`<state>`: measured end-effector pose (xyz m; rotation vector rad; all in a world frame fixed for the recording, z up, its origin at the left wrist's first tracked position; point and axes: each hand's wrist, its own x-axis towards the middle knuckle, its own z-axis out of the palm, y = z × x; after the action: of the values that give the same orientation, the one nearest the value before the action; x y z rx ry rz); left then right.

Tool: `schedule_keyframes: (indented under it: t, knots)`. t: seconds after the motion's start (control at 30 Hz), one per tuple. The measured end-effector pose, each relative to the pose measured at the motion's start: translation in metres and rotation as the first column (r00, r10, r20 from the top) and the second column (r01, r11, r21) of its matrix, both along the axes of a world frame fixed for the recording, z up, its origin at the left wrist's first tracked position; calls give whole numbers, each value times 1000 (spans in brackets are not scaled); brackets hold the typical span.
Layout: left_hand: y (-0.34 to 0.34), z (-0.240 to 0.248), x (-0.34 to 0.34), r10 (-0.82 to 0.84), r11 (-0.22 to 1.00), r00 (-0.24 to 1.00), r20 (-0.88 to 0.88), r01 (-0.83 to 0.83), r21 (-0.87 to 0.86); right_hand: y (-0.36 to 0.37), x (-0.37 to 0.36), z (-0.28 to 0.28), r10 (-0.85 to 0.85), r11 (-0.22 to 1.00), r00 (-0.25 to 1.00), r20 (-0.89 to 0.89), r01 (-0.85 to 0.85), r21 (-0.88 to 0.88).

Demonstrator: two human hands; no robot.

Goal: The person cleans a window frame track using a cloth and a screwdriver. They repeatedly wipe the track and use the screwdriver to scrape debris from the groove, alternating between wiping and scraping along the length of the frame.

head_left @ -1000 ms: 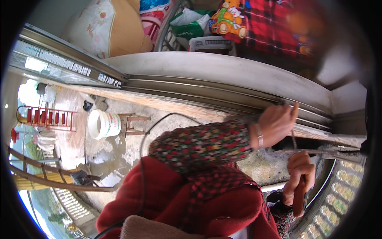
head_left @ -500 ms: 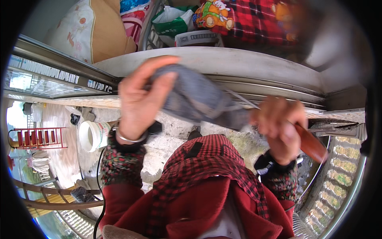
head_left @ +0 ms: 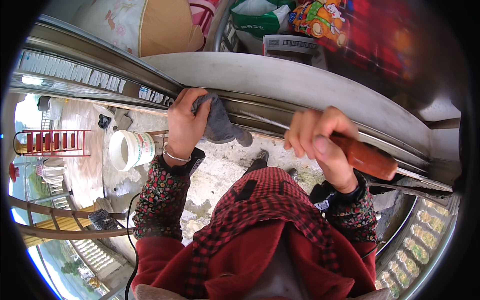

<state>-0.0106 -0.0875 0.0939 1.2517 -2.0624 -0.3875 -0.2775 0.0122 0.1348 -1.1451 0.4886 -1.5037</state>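
Observation:
A grey cloth [head_left: 219, 122] hangs from my left hand [head_left: 186, 120], whose fingers pinch its upper end at the sliding-window track [head_left: 320, 125]. The cloth drapes over the near edge of the track. My right hand [head_left: 322, 140] is closed round the orange-brown handle of a screwdriver [head_left: 367, 157]. Its thin metal shaft points left along the track toward the cloth; where its tip lies I cannot make out. The right fingers are slightly blurred by motion.
Beyond the track runs a pale sill [head_left: 280, 75], with a cardboard box [head_left: 290, 46], a green-white bag [head_left: 257, 17] and a red plaid fabric [head_left: 375, 35] behind it. A white bucket [head_left: 132, 150] stands on the floor at left, near a red ladder-like rack [head_left: 57, 143].
The cloth, stretched between both hands before, now hangs bunched from my left hand at the track. My right hand has moved slightly up and left with the screwdriver. The view has shifted.

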Motion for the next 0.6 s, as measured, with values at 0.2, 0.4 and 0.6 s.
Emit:
schedule_keyframes:
  t: [0.2, 0.4, 0.6]
  knots:
    - [-19, 0, -20, 76, 997, 994, -78, -75, 25, -8, 5, -7, 8, 1000, 1000, -29, -8, 12]
    - [-9, 14, -14, -88, 996, 994, -60, 89, 14, -22, 1, -8, -33, 991, 998, -49, 39, 130]
    - [3, 13, -17, -231, 972, 954, 189, 221, 75, -62, -15, -10, 20, 944, 993, 118, -58, 324]
